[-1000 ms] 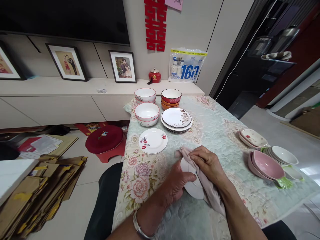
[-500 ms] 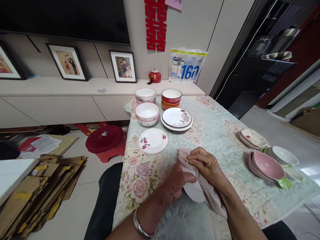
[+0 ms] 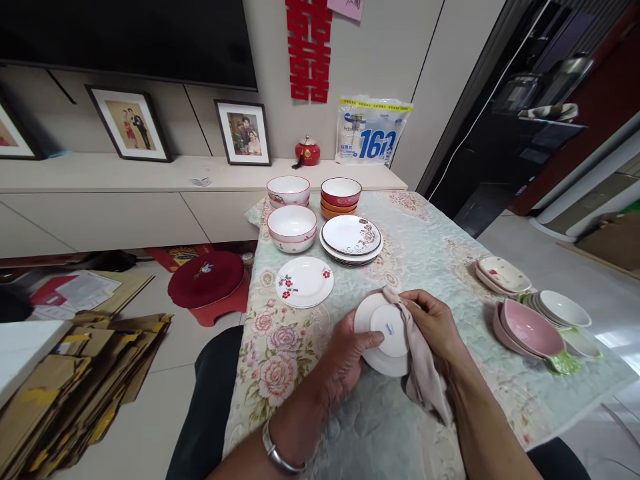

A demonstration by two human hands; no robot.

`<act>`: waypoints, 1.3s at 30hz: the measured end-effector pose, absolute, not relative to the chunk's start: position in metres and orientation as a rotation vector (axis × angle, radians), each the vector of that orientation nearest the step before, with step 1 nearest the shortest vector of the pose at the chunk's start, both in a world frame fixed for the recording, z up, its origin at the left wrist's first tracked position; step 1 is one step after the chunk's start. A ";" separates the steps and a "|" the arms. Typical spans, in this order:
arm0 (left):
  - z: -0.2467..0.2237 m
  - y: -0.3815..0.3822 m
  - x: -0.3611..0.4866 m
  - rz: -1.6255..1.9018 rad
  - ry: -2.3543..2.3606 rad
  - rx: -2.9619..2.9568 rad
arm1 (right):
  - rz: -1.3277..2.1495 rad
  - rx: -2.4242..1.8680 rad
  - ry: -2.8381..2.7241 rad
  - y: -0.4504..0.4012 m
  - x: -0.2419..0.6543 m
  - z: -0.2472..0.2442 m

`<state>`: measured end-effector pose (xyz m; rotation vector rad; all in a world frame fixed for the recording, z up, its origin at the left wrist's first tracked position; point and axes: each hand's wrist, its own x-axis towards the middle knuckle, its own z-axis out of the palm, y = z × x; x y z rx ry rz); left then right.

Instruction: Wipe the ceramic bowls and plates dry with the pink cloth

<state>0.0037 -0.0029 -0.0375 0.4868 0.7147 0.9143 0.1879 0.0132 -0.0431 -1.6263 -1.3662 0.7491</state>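
Observation:
A small white plate (image 3: 383,363), its underside with a blue mark facing me, is gripped at the left edge by my left hand (image 3: 353,353). The thumb lies across its back. My right hand (image 3: 433,327) is closed on a pale pink cloth (image 3: 423,373) draped over the plate's right edge; the cloth's lower end hangs toward the table. Just beyond my hands lies a white plate with red flowers (image 3: 305,283). Behind it, a stack of plates with brown flowers (image 3: 351,235) stands beside white bowls with red rims (image 3: 293,223).
Red and orange bowls (image 3: 341,193) stand at the table's far end. Pink leaf-shaped bowls (image 3: 533,327), small white bowls (image 3: 565,309) and squarish dishes (image 3: 503,275) sit along the right edge. A red stool (image 3: 207,283) and flattened cardboard (image 3: 115,360) are on the floor at left.
My right hand has shifted right with the cloth, uncovering most of the plate's underside. The plate has been raised and tilted toward me, still in my left hand.

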 end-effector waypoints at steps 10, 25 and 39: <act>-0.039 -0.005 0.007 0.955 0.677 0.531 | 0.361 -1.482 -1.700 0.007 0.174 -0.043; -0.041 -0.007 0.006 0.908 0.687 0.638 | 0.373 -1.379 -1.854 0.008 0.173 -0.041; -0.037 -0.008 0.005 0.838 0.733 0.637 | 0.517 -1.232 -1.917 0.002 0.159 -0.038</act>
